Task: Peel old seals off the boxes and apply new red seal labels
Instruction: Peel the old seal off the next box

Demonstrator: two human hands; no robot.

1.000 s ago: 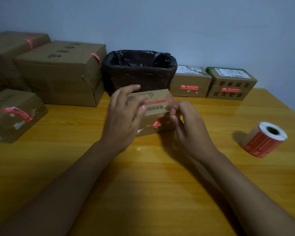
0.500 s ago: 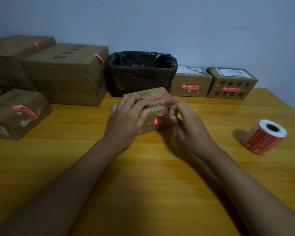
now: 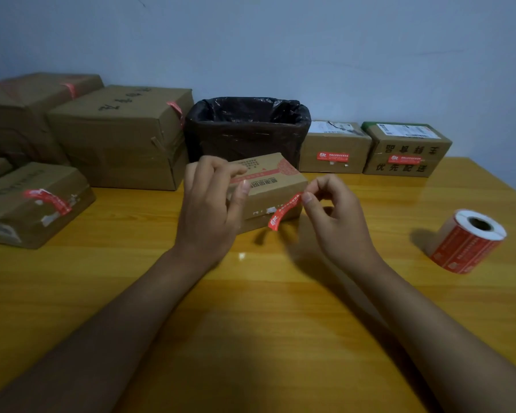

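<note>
The glossy yellow wooden worktop (image 3: 280,308) carries everything; along its far edge stand two large brown cardboard cartons (image 3: 122,135), the nearer with dark handwriting on top, too smeared to read; a flat brown carton with a torn red seal (image 3: 30,204) lies at the left; a black-bag-lined bin (image 3: 248,129) stands directly behind the work; two small brown boxes with red seals on their fronts (image 3: 334,147) sit to the bin's right, the far one printed with large dark Chinese characters upside down; a roll of red seal labels (image 3: 471,239) lies on its side, well apart at the right; the small brown printed box (image 3: 268,186) sits mid-worktop, long axis left to right; the left hand (image 3: 212,210) grips its left end; the right hand (image 3: 334,216) pinches the old red seal strip (image 3: 283,211), which hangs curled off the box's front right corner.
</note>
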